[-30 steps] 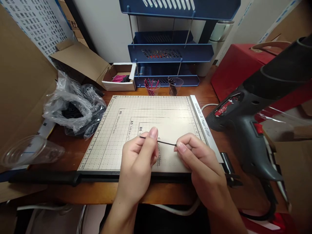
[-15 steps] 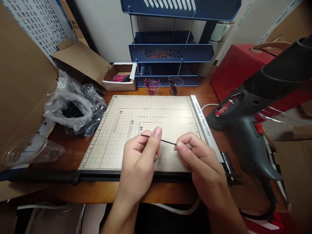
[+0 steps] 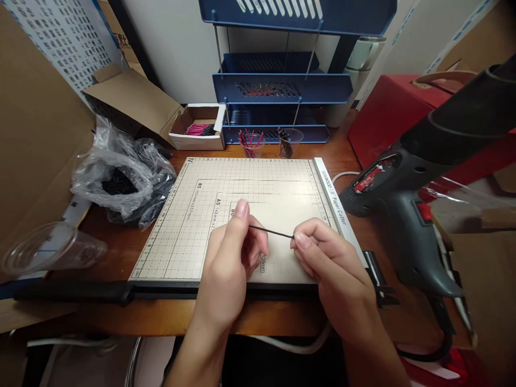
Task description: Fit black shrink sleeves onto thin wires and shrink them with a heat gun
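Between my hands runs a thin black wire [image 3: 274, 232], almost straight and dipping slightly to the right. My right hand [image 3: 328, 255] pinches its right end between thumb and fingertips. On the other side, my left hand [image 3: 231, 252] has its thumb raised against the curled index finger, and the wire passes in between them; its left end is hidden behind the thumb. Both hands are above the near half of a cream paper cutter [image 3: 258, 174] with printed grid lines. The cutter's black handle [image 3: 76, 291] lies along the front left.
A grey heat gun [image 3: 407, 199] stands at right before a red box [image 3: 387, 113]. At the back are cups of pink wires [image 3: 252, 142] and dark pieces [image 3: 285, 145], a white box [image 3: 197, 141] and blue trays [image 3: 282, 88]. A plastic bag [image 3: 121, 177] and clear cup [image 3: 76, 247] lie left.
My left hand has slid a little left along the wire, its thumb now more upright. The wire's left tip no longer shows past the thumb. My right hand has barely moved.
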Motion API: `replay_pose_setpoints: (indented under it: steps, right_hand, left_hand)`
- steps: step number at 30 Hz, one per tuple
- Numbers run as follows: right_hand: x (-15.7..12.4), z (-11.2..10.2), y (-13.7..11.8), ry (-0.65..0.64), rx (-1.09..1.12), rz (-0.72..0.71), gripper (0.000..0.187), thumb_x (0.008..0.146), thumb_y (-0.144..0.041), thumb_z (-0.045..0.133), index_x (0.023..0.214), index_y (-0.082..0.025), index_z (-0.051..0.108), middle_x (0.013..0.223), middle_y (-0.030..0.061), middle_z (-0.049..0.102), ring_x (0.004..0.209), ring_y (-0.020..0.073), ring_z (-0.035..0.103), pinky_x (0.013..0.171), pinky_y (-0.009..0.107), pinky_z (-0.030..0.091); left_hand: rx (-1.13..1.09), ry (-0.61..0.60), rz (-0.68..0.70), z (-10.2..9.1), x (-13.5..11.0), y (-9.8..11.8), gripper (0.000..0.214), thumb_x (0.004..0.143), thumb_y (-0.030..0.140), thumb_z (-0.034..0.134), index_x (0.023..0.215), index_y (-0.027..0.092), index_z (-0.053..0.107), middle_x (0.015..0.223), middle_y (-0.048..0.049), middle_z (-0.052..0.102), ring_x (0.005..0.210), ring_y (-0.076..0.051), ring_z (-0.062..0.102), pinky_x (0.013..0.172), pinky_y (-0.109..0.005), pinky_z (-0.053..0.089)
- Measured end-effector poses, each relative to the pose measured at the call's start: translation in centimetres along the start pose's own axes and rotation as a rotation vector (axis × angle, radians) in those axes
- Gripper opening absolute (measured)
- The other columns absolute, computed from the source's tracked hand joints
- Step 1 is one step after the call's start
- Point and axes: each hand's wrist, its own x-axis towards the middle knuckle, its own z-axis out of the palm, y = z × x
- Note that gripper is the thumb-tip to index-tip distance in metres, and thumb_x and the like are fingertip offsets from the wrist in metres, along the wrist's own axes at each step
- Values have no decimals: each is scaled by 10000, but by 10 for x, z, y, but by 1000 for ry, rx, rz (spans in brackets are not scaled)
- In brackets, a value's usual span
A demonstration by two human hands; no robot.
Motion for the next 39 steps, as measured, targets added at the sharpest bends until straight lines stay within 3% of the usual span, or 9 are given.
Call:
replay_pose_setpoints:
  steps: [6, 10, 15, 20, 26, 39]
  right_hand:
    - [0, -1, 0, -5, 2, 12, 379, 1073, -453, 570, 825, -167, 556, 646, -45, 321, 585, 74, 228, 532, 231, 230]
    - [0, -1, 0, 11, -6, 19, 380, 1079, -458, 560, 834, -168, 556, 652, -43, 336, 590, 73, 243, 529, 231, 222]
    - [1, 0, 0, 19, -16, 13, 373, 1081, -447, 556, 835, -167, 547, 658, -39, 360, 595, 72, 263, 523, 233, 208]
    - [1, 1, 3, 24, -18, -14, 370, 1077, -443, 571, 834, -165, 543, 667, -39, 369, 600, 67, 269, 515, 227, 198]
    - [1, 1, 2, 19, -6, -16, 385, 1086, -454, 558, 831, -166, 542, 667, -39, 368, 598, 61, 282, 510, 215, 208]
    - [-1, 0, 2, -11, -11, -23, 380, 1089, -436, 560, 825, -164, 548, 670, -38, 392, 604, 54, 324, 520, 207, 237]
  left_hand:
    - [79, -51, 40, 1, 0, 0, 571, 1032, 545, 586, 593, 180, 592, 536, 31, 330, 506, -107, 286, 485, -290, 200]
    - [29, -38, 15, 0, -2, 1, 661, 1042, 642, 474, 593, 181, 626, 519, 5, 396, 505, -121, 328, 495, -307, 219]
    - [18, -17, 21, 1, -1, -1, 621, 1038, 621, 504, 616, 184, 632, 529, 9, 406, 511, -123, 328, 501, -308, 225]
    - [43, -18, 35, -1, -3, -3, 513, 1030, 491, 576, 617, 188, 560, 562, 33, 340, 537, -118, 295, 507, -294, 225]
    - [90, -71, 82, -5, -6, -6, 379, 1011, 323, 586, 659, 183, 580, 630, 24, 410, 595, -118, 346, 536, -273, 274]
    - [114, -137, 60, -5, -5, -6, 383, 1026, 398, 613, 709, 184, 607, 589, 47, 366, 559, -108, 291, 499, -264, 244]
